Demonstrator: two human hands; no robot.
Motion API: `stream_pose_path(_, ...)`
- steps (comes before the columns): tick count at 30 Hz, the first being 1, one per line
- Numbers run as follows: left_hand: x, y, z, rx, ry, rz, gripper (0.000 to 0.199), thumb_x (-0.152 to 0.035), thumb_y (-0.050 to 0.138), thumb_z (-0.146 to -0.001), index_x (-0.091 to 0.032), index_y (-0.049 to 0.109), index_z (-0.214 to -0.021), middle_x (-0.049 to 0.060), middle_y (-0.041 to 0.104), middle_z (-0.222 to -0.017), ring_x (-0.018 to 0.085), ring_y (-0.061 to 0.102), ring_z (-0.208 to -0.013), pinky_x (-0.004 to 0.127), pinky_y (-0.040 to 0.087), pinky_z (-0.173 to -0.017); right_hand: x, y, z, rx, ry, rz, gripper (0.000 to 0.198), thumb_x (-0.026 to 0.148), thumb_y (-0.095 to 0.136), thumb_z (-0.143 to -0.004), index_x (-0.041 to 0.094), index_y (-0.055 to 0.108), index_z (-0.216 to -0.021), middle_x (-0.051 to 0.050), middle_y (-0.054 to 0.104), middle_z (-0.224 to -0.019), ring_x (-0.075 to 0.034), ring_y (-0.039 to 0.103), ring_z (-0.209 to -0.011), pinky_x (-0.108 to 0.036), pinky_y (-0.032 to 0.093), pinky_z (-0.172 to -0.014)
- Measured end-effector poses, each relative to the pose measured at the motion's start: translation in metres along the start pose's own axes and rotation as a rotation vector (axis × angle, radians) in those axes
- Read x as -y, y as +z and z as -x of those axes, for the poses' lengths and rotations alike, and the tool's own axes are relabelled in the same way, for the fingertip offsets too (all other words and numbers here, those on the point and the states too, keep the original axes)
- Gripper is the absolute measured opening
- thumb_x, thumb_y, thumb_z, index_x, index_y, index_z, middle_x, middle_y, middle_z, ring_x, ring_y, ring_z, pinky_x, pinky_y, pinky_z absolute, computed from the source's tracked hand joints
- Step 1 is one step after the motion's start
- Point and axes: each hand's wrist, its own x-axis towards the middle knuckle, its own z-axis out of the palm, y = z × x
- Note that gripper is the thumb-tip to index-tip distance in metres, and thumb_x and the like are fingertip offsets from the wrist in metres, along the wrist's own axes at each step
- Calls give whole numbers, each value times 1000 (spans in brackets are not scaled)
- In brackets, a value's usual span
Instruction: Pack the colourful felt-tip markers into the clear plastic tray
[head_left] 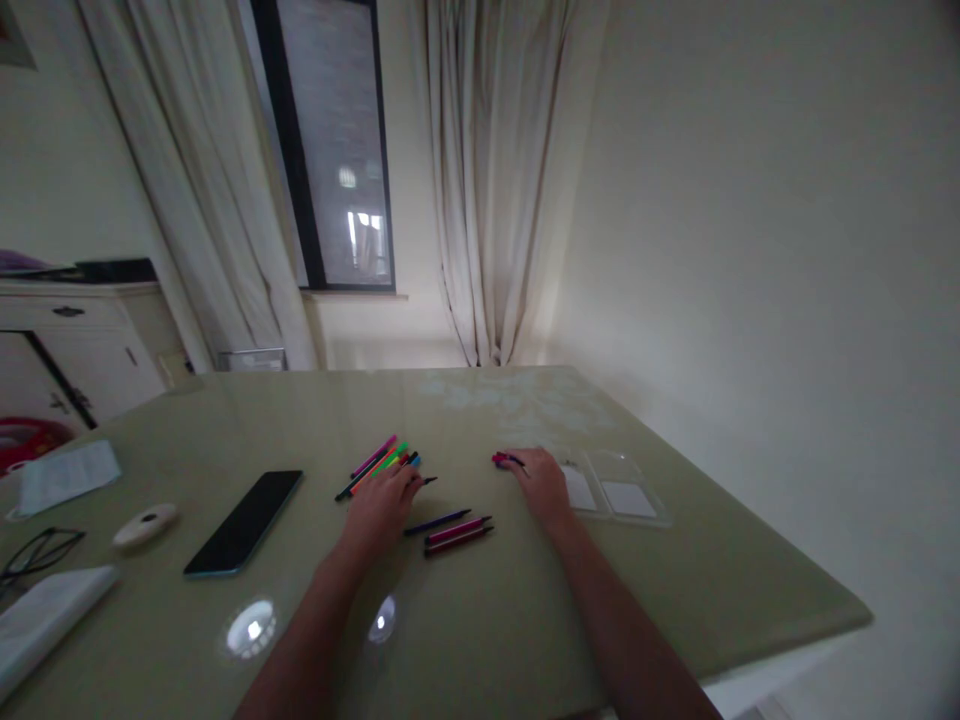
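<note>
My left hand point(381, 505) is closed on a dark felt-tip pen point(429, 480), whose pointed end sticks out to the right of the fingers. Just behind that hand lies a loose bundle of felt-tip pens point(375, 458) in pink, green, orange, black and other colours, partly covered by the fingers. Between my hands, three more pens point(457, 535), one dark blue and two dark pink, lie side by side. My right hand point(541, 485) has its fingers closed round pink and purple felt-tip pens point(501, 459); the palm hides how many. Beside it is an opened clear plastic case point(630, 500) with white inserts.
A black phone point(246, 525) lies left of my left arm. Farther left on the glossy green table point(720, 590) are a whitish oval object point(145, 525), glasses point(41, 555), a face mask point(69, 476) and a white box-like object point(52, 615). A wall borders the table's right side.
</note>
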Motion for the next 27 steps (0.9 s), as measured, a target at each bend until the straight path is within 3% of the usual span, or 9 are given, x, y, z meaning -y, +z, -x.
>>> stream_pose_path(5,-1,7,3,136,88,136,21,-33,57,-98,-22,75,-98,7,71,-106,24,66,-104,34,45,-92,-2,-2,-1,78,176,197,21,20,61,-96,17,80,-105,-13,71,-105,-24,65,-98,-31,48,-88)
stream_pose_path(12,-13,8,5,235,123,333,24,-36,58,-95,-20,75,-98,7,73,-98,21,67,-92,30,48,-82,-3,3,-4,212,230,491,29,11,49,-98,18,75,-110,-13,73,-107,-25,64,-103,-33,42,-86)
stream_pose_path(15,-7,10,2,123,63,310,23,-32,53,-97,-19,73,-96,7,74,-97,22,67,-92,31,49,-84,-5,6,-3,209,220,570,29,12,48,-99,17,75,-106,-14,74,-105,-26,64,-103,-35,40,-85)
stream_pose_path(19,10,14,1,-116,-152,32,23,-24,52,-97,-18,70,-109,13,70,-116,29,64,-112,39,49,-96,-6,10,-2,193,201,582,28,11,49,-98,16,75,-103,-15,72,-108,-28,62,-107,-35,41,-85)
stream_pose_path(24,21,19,2,-98,-199,-133,17,-28,58,-96,-19,70,-103,14,69,-115,33,63,-114,43,51,-96,-1,5,-2,138,209,511,28,11,51,-97,17,75,-108,-15,72,-110,-27,62,-105,-35,42,-87)
stream_pose_path(27,17,21,0,-119,-139,-121,11,-27,60,-95,-21,69,-92,12,70,-109,31,64,-110,43,50,-96,10,4,0,65,131,305,26,17,53,-99,20,75,-112,-13,73,-110,-26,63,-105,-36,45,-90)
